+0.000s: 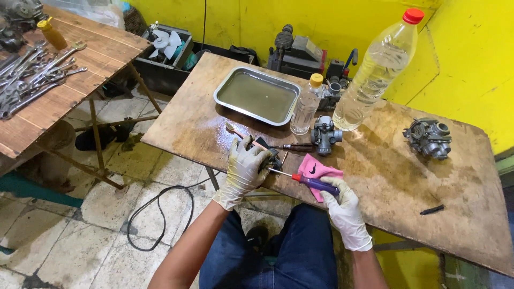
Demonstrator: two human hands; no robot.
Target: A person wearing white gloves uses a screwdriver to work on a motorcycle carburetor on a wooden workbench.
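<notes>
Head view: a dark part [267, 155] is being gripped by the left hand [245, 170]. A purple-handled screwdriver [313, 183], gripped by the right hand [342, 210], is lying rightward from that part, tip toward it.

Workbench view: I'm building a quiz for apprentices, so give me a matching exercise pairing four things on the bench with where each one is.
Things:
1. screwdriver
2. steel tray
3. large clear bottle
4. lone carburetor

Places:
A. far right of the bench, apart from the rest
B. in the right hand, over a pink cloth
C. back of the bench, holding murky liquid
D. standing behind the middle carburetor, red cap on top

Pairs: 1-B, 2-C, 3-D, 4-A
</notes>
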